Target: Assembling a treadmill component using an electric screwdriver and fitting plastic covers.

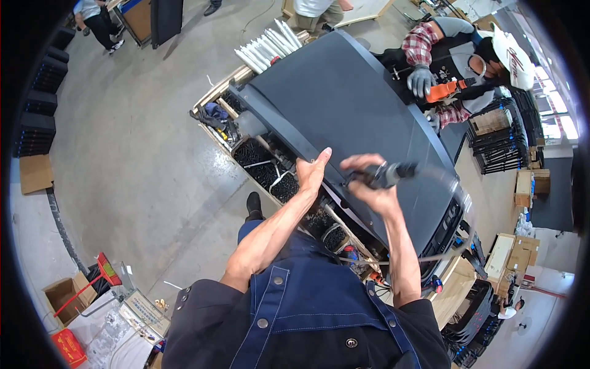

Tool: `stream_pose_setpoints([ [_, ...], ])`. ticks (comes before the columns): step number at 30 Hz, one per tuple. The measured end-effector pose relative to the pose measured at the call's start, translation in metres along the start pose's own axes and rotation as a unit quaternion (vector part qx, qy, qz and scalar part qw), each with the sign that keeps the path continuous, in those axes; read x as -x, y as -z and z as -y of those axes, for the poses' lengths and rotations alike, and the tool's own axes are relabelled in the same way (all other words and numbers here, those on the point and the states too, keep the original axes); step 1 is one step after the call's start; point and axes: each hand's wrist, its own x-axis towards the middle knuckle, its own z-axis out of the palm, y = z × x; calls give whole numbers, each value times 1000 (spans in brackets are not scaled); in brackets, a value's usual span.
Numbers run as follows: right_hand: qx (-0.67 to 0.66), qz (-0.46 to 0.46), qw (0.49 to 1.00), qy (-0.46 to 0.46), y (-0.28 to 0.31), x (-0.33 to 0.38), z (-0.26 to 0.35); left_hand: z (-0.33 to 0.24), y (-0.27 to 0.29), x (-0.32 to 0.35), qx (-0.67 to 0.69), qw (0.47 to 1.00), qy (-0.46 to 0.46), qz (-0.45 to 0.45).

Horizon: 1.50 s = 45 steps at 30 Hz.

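A large dark grey curved panel lies across the workbench in front of me. At its near edge is my left hand, thumb up along the rim and fingers curled round the side. My right hand is wrapped round a dark air screwdriver, held over the panel's near right part and smeared by motion. A clear hose loops round to the right of it. Whether the tool's tip touches anything is hidden by my hand.
Bins of black screws line the bench's near side. White tubes lie at the far left end. Across the panel, a co-worker in grey gloves holds an orange drill. A red dustpan stands at lower left.
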Motion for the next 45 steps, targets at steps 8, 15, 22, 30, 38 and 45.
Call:
stream_pose_setpoints([
  [8,-49,-7,998,38,24,0,-24,10,1,-5,-17,999,16,-30],
  [15,50,34,997,41,9,13,-12,16,1,-7,-91,994,26,-58],
  [22,-40,-5,997,65,29,-2,-19,25,0,-14,-108,992,8,-60],
  [30,96,93,986,98,13,10,-12,7,3,-4,-48,997,52,-15],
  [38,-109,9,993,47,39,5,-32,12,2,-6,-35,997,72,-12],
  [45,-127,-216,959,129,14,47,-51,12,5,-5,-21,998,51,4],
])
